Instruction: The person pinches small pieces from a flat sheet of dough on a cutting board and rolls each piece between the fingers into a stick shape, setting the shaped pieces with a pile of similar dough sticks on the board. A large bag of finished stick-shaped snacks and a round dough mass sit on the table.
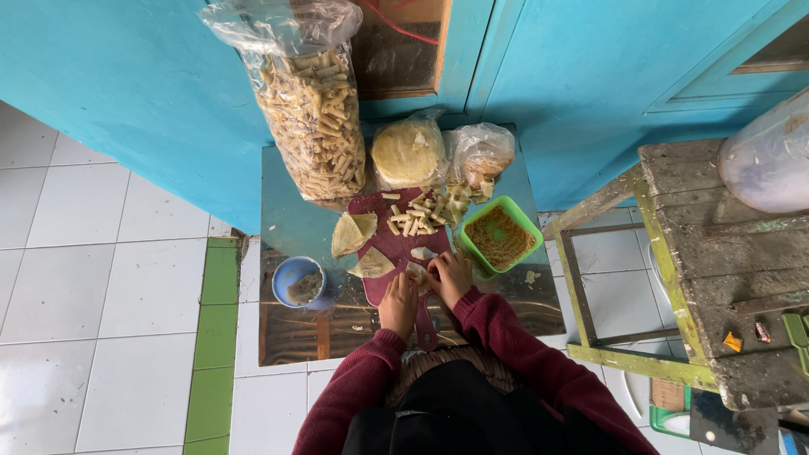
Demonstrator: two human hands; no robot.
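Head view, both hands (425, 291) rolling wrapper (416, 274), axis unclear

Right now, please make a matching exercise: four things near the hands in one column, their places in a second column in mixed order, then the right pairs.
Things:
1. green square container of filling
2. small blue bowl
3. tall clear bag of rolled snacks
4. pile of finished rolls

Places:
A. leaning against the turquoise wall, at the back left
B. on the dark red cutting board, beyond the hands
C. left of the cutting board
D. right of the cutting board

Pairs: 1-D, 2-C, 3-A, 4-B
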